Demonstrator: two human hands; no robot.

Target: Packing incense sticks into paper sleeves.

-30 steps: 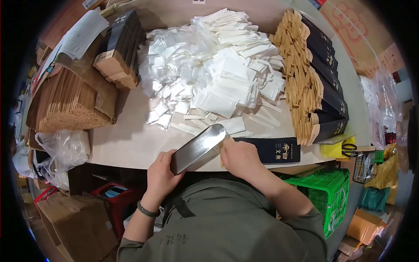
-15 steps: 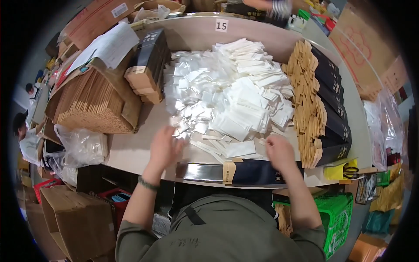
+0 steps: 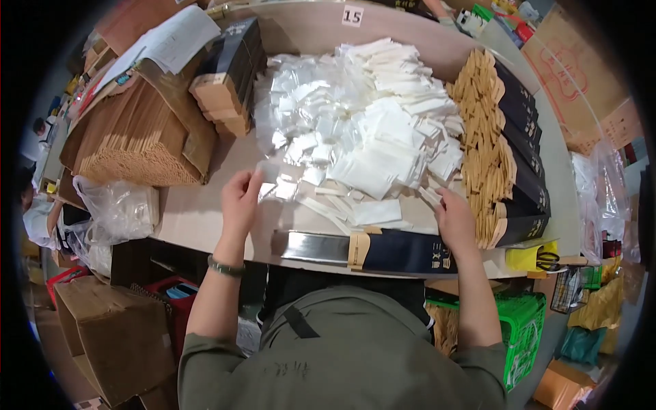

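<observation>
Hands reached out over the tabletop [image 3: 198,219] toward a loose heap of small white sachets [image 3: 369,137]. The left hand [image 3: 239,198] had its fingers pinching the corner of a clear sachet [image 3: 268,171] at the near left fringe of the heap, while the right hand [image 3: 456,220] lay on the heap's right fringe, its grip curled over the packets; whether it had one nipped I could not tell. A long dark sleeve with a silvery end [image 3: 362,250] lay flat along the near edge, between the two wrists. Rows of dark, tan-lined sleeves [image 3: 509,150] stood just right of the heap. The sachets looked slick and overlapping, so a pinch might well have lifted two at once, and a careless forearm could probably have nudged the near sleeve off the edge.
</observation>
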